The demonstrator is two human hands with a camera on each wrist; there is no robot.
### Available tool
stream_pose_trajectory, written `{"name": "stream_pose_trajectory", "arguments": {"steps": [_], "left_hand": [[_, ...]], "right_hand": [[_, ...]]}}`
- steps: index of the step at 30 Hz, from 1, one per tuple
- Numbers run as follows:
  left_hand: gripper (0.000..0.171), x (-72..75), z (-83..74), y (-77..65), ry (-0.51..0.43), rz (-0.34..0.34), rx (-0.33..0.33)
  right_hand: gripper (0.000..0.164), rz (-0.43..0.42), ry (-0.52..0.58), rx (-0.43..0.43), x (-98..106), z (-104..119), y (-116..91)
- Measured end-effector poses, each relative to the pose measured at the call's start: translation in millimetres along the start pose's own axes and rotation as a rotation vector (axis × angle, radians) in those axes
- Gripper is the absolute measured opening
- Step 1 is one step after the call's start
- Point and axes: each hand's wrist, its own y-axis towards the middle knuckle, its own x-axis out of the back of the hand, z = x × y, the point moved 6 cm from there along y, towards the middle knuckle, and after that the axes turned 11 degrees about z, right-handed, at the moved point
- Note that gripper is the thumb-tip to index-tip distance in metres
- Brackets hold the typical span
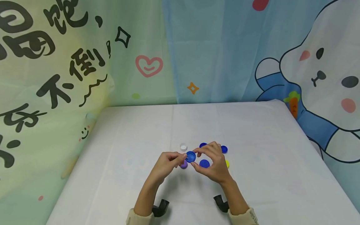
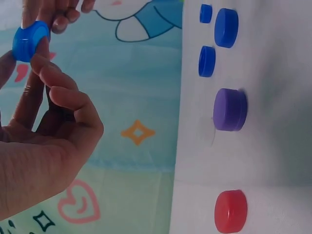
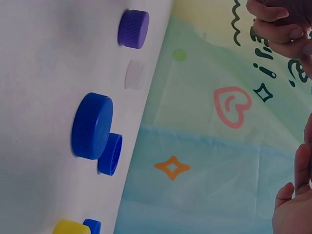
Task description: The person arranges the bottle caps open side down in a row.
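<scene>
Above the table, a blue bottle cap [image 1: 190,157] is held up with its hollow side showing in the head view. My left hand [image 1: 168,162] pinches its left edge between thumb and fingers. From the other side my right hand [image 1: 215,162] grips it, thumb below and forefinger above. The left wrist view shows the same blue cap [image 2: 30,44] between the fingertips of both hands. Beneath the hands lie a purple cap [image 1: 184,165] and a large blue cap [image 1: 204,163]. In the right wrist view the held cap is almost wholly outside the frame.
A white cap [image 1: 183,147] lies behind the left hand. Further blue caps [image 1: 224,149] [image 1: 203,145] and a yellow cap [image 1: 227,163] lie around the right hand. A red cap [image 2: 230,211] appears in the left wrist view. A printed curtain [image 1: 213,53] hangs behind the white-covered table [image 1: 253,187].
</scene>
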Motion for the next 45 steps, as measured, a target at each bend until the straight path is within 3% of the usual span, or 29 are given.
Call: {"name": "stream_pose_trajectory", "arguments": {"steps": [6, 15, 20, 23, 28, 32, 36, 40, 45], "left_hand": [[0.028, -2.1, -7.9, -1.7, -0.011, 0.007, 0.007], [0.022, 0.8, -4.0, 1.7, -0.005, -0.075, 0.001], [0.015, 3.3, -10.0, 1.5, 0.092, -0.133, -0.030], [0.012, 5.3, -15.8, -0.2, 0.202, -0.180, -0.101], [0.014, 4.6, -26.9, -3.7, 0.345, -0.218, -0.309], [0.019, -0.4, -35.5, -6.3, 0.468, -0.209, -0.480], [0.020, -5.4, -42.1, -9.2, 0.587, -0.193, -0.611], [0.021, -8.1, -46.7, -11.7, 0.661, -0.188, -0.690], [0.023, -9.2, -47.6, -11.7, 0.708, -0.176, -0.724]], "right_hand": [[0.034, 0.004, 0.000, 0.001, -1, -2, -2], [0.035, -0.020, -0.026, -0.031, -3, -4, -6], [0.034, 0.001, -0.013, -0.122, -4, -8, -9], [0.024, 0.012, 0.027, -0.190, -5, -11, -11], [0.010, 0.041, 0.142, -0.350, -7, -19, -13], [0.018, 0.059, 0.296, -0.454, -9, -23, -14], [0.025, 0.067, 0.423, -0.487, -8, -24, -15], [0.025, 0.079, 0.483, -0.491, -7, -22, -13], [0.018, 0.088, 0.504, -0.492, -8, -19, -11]]}}
